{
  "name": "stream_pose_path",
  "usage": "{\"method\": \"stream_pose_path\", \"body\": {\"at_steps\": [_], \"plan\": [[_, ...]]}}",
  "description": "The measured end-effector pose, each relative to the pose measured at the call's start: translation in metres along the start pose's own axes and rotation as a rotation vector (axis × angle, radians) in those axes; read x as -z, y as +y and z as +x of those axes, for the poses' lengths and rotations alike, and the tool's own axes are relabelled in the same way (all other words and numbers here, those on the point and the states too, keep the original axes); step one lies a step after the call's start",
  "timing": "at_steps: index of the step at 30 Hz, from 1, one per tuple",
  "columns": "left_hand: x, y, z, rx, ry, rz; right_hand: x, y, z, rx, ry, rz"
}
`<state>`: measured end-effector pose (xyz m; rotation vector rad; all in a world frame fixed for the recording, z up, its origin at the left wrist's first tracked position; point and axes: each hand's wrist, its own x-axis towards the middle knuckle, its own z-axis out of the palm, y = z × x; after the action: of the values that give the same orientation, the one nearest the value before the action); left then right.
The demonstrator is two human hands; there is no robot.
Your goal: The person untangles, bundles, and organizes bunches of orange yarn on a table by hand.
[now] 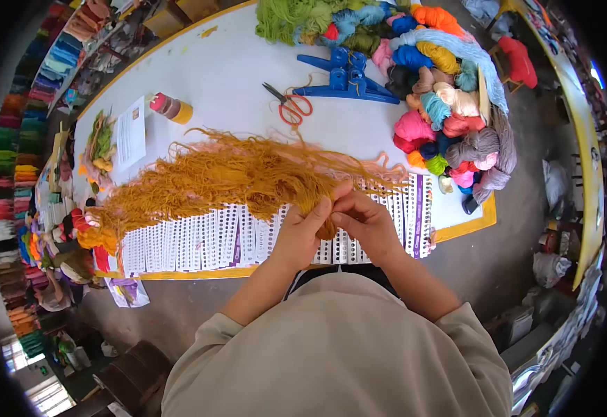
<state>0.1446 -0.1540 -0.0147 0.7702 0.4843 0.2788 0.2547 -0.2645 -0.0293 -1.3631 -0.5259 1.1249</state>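
A long tangled bundle of mustard-brown yarn (206, 177) stretches over the table from the left to my hands. My left hand (302, 233) is closed around its gathered right end. Close beside it, my right hand (367, 226) pinches at the same yarn with thumb and fingers. Some pale pink yarn (380, 167) shows behind and under the brown strands. Beneath the bundle lie rows of white punched cards (199, 236) along the table's near edge.
Red-handled scissors (294, 110) lie beyond the yarn, near a blue plastic frame (348, 80). A bottle (171, 108) and a printed sheet (131, 132) are at left. Colourful yarn balls (449, 104) are heaped at right. Shelves of yarn (22, 174) line the far left.
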Motion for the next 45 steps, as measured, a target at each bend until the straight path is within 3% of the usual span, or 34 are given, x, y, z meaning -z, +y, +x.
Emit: {"method": "stream_pose_path", "body": {"at_steps": [6, 8, 9, 11, 12, 13, 15, 21, 26, 31, 37, 45], "plan": [[0.016, 0.003, -0.018, -0.074, 0.013, 0.034, -0.020, 0.001, -0.015, -0.070, 0.068, 0.223], [0.018, 0.011, -0.027, 0.098, 0.056, 0.323, -0.026, 0.003, -0.016, -0.068, 0.059, 0.193], [0.018, 0.010, -0.029, 0.090, 0.056, 0.324, -0.029, 0.005, -0.016, -0.074, 0.051, 0.170], [0.015, 0.009, -0.033, -0.105, -0.006, 0.413, -0.036, 0.007, -0.016, -0.018, 0.056, 0.147], [0.016, 0.012, -0.034, -0.120, 0.058, 0.427, -0.039, 0.004, -0.016, 0.001, 0.049, 0.169], [0.016, 0.015, -0.035, -0.122, 0.056, 0.431, -0.042, 0.001, -0.016, 0.020, 0.044, 0.191], [0.014, 0.020, -0.035, -0.120, 0.078, -0.012, -0.048, -0.003, -0.017, 0.027, 0.041, 0.281], [0.019, 0.021, -0.036, -0.118, 0.105, 0.106, -0.052, -0.004, -0.018, 0.017, 0.054, 0.280], [0.018, 0.022, -0.032, -0.144, 0.089, 0.083, -0.051, -0.014, -0.018, -0.036, 0.052, 0.470], [0.016, 0.031, -0.035, -0.016, 0.092, 0.160, -0.051, -0.006, -0.015, 0.016, 0.074, 0.373], [0.012, 0.025, -0.031, -0.094, 0.108, 0.085, -0.050, -0.005, -0.017, 0.019, 0.082, 0.391], [0.023, 0.022, -0.030, -0.044, 0.132, 0.207, -0.052, -0.001, -0.017, 0.045, 0.098, 0.338]]}}
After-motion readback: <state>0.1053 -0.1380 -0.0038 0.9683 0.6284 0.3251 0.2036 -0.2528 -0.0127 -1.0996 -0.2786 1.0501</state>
